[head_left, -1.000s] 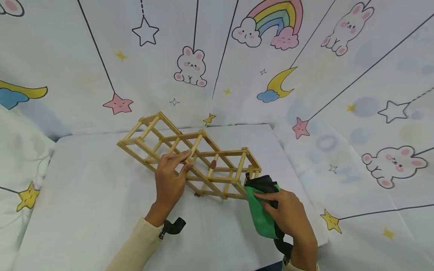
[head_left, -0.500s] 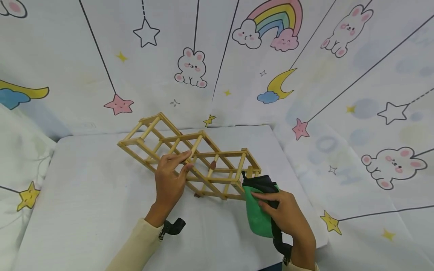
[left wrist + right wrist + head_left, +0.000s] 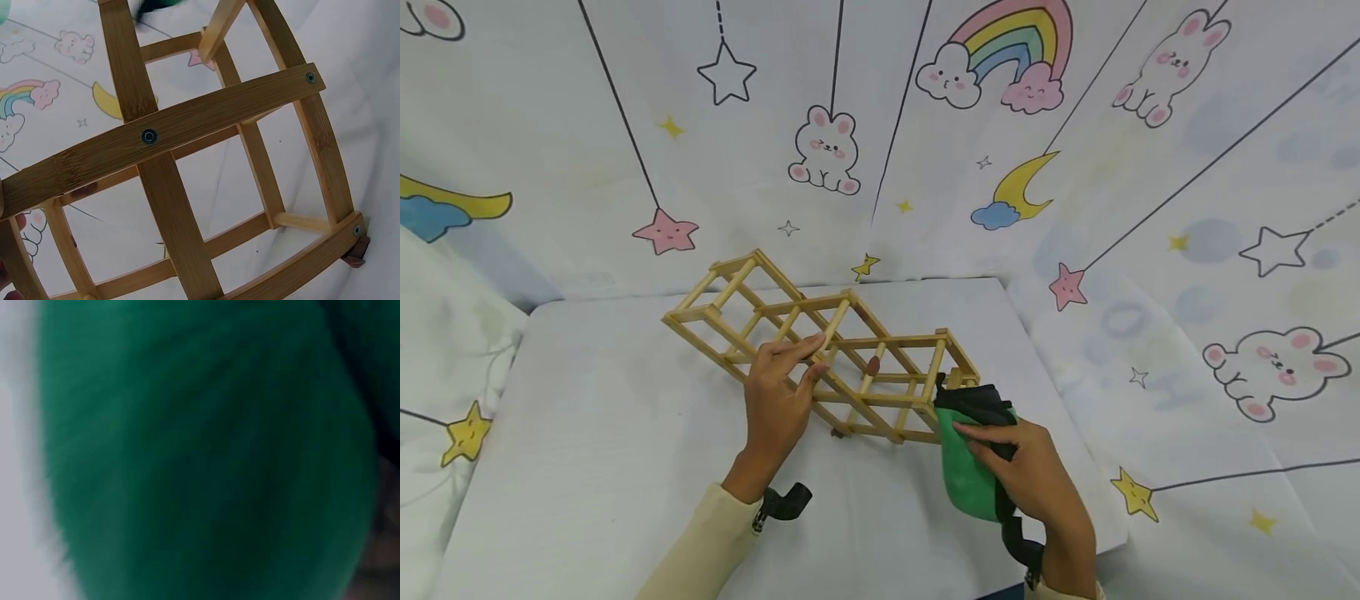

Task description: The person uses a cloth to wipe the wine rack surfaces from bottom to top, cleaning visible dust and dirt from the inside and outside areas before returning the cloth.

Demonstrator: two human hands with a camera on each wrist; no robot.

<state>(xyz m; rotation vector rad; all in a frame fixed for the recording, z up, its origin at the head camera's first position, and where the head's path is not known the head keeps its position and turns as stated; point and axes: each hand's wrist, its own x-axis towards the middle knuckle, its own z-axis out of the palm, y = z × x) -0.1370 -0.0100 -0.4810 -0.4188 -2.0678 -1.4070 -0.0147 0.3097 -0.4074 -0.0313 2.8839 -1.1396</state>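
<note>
A lattice rack of light wooden slats and dowels (image 3: 868, 400) stands angled on the white table in the head view. My left hand (image 3: 778, 400) grips it near the middle, thumb and fingers around a front slat. In the left wrist view, crossed slats (image 3: 178, 215) with round metal rivets fill the picture. My right hand (image 3: 1030, 467) pinches a green cloth with black trim (image 3: 966, 475) at the rack's right end. The cloth's black upper edge overlaps the corner there. Blurred green fabric (image 3: 206, 456) covers most of the right wrist view.
The rack is on a white-covered table (image 3: 602, 433). Behind and to the right rises a white backdrop (image 3: 925, 167) printed with rabbits, stars and a rainbow. A small brown tab (image 3: 356, 253) sticks out at a rack corner in the left wrist view.
My right hand has shifted slightly left and up with the green cloth along the rack's right end. My left hand and the rack stay in place.
</note>
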